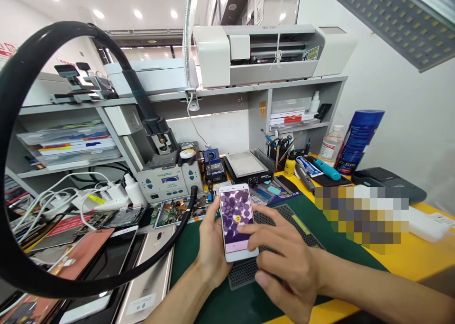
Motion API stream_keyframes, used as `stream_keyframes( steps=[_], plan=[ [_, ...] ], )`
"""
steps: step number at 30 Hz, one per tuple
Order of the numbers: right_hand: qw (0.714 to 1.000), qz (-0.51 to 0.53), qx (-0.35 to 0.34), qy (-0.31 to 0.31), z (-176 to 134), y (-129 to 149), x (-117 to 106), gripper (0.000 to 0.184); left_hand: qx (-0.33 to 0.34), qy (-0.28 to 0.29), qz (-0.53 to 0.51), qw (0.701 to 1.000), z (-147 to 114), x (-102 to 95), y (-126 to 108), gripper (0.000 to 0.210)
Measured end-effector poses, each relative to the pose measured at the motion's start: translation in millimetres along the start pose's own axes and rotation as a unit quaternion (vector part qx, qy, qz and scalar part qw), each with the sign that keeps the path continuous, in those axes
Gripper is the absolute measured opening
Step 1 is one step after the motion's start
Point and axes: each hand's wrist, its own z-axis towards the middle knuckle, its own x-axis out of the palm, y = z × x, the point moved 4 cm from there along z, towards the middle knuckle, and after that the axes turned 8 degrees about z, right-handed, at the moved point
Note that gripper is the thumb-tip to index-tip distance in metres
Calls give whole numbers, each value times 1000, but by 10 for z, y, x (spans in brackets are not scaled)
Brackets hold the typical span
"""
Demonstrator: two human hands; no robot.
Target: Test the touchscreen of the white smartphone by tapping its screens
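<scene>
My left hand point(209, 245) is wrapped round a white smartphone point(232, 241), held upright with its screen facing me. The lit screen shows purple and pink round shapes with a small yellow spot near the middle. Over the lower right of the phone reaches my right hand point(289, 255). Its fingers are bent and apart, with a fingertip at the screen; whether it touches the glass I cannot tell. Nothing is held in it. Below the phone lies a grey perforated mat point(245, 274) on a green work mat point(263, 305).
A black hose point(53, 286) loops across the left side, above several phones and tablets. Behind stand a grey soldering station point(165, 184), a flat heating plate point(245, 165) and a tool holder point(280, 155). A lamp point(398, 20) hangs at upper right. Part of the right side is pixelated.
</scene>
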Motion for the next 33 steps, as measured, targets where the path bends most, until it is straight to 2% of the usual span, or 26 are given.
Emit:
stream_keyframes(
  steps=[2, 5, 8, 11, 16, 28, 33],
  plan=[
    [1000, -3, -1, 8, -13, -5, 31, 7, -1, -5, -5, 1000, 1, -4, -3, 61],
    [998, -40, 51, -16, -9, -132, -62, 9, 4, -3, -5, 1000, -4, -6, -15, 62],
    [991, -82, 94, -46, -6, -285, -212, 11, 10, 36, 5, 999, -12, 15, -29, 66],
    [989, -99, 97, -57, -6, -345, -287, 11, 17, 73, 20, 997, -18, 32, -43, 70],
    [991, -79, 91, -57, -10, -301, -254, 13, 24, 88, 25, 996, -24, 28, -49, 70],
    [994, -43, 89, -51, -17, -241, -200, 13, 17, 45, 1, 999, -28, 15, -61, 67],
    [996, -21, 67, -64, 15, -155, -203, 14, 43, 40, -3, 998, -22, -13, -118, 66]
  ],
)
